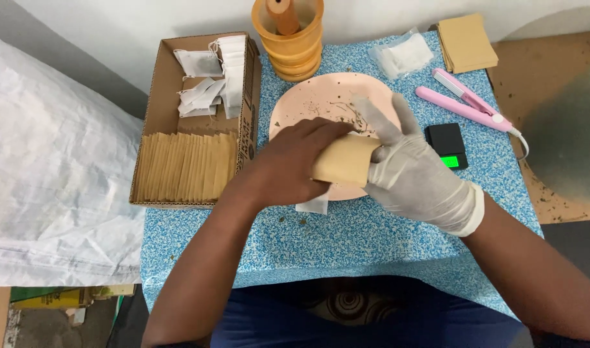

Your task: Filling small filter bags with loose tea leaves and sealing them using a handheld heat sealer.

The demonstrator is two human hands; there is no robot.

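Observation:
My bare left hand (295,164) and my right hand (414,174), in a white glove, both grip a small tan paper envelope (344,160) over a pink plate (321,96). The left hand's fingers curl over the envelope's left end; the gloved fingers hold its right end, with two fingers stretched toward the plate. Dark dried bits lie scattered on the plate. A white filter bag (313,205) pokes out from under my left hand.
A cardboard box (154,116) on the left holds a row of tan envelopes and white string bags. A wooden mortar with pestle (294,38), a clear packet (403,55), stacked tan envelopes (466,42), a pink sealing iron (466,103) and a small black scale (446,145) stand on the blue-speckled table (346,238).

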